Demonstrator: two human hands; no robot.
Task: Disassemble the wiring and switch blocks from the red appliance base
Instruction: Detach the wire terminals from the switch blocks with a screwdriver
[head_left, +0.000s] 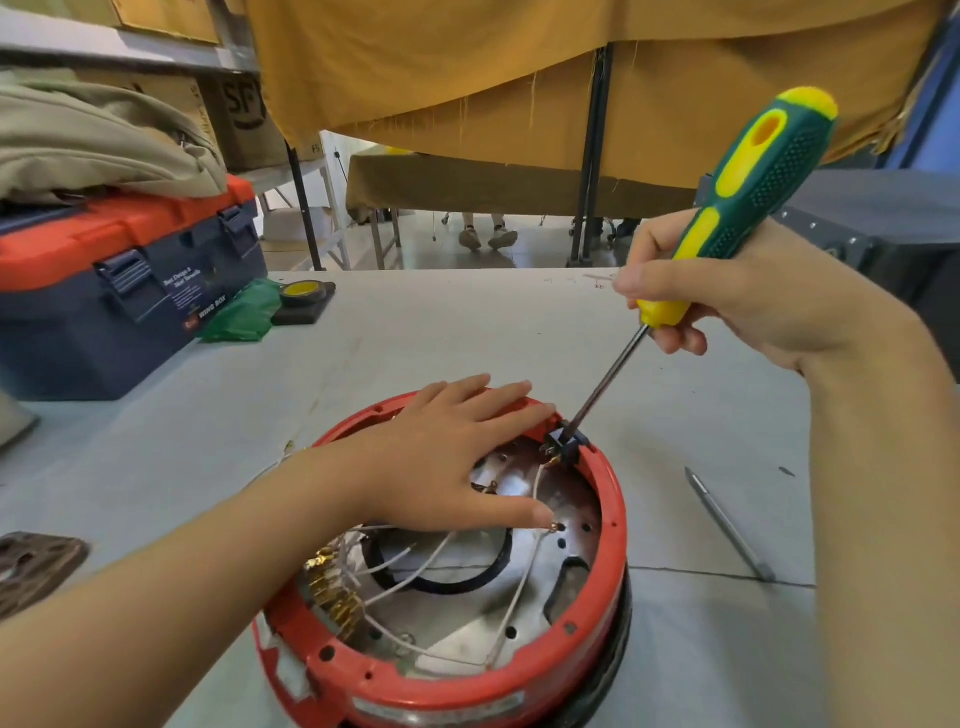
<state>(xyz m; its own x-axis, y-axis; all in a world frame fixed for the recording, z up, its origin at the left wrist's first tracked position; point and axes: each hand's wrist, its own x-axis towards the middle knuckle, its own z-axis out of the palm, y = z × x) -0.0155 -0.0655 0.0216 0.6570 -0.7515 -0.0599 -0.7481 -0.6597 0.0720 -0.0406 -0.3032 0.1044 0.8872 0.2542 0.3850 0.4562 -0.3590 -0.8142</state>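
Observation:
The round red appliance base (597, 613) lies upside down on the grey table, its metal inside exposed. White wires (514, 597) run across it to a row of brass terminals (332, 587) at the left rim. A small black switch block (566, 444) sits at the far right rim. My left hand (447, 457) lies flat with straight fingers over the base's far side. My right hand (737, 296) grips a green and yellow screwdriver (748, 187), whose tip touches the black switch block.
A blue and red toolbox (119, 280) stands at the left with folded cloth on top. A green bag (244, 312) and a tape roll (301, 293) lie beside it. A loose metal rod (727, 525) lies right of the base. A brown plate (31, 566) sits at the left edge.

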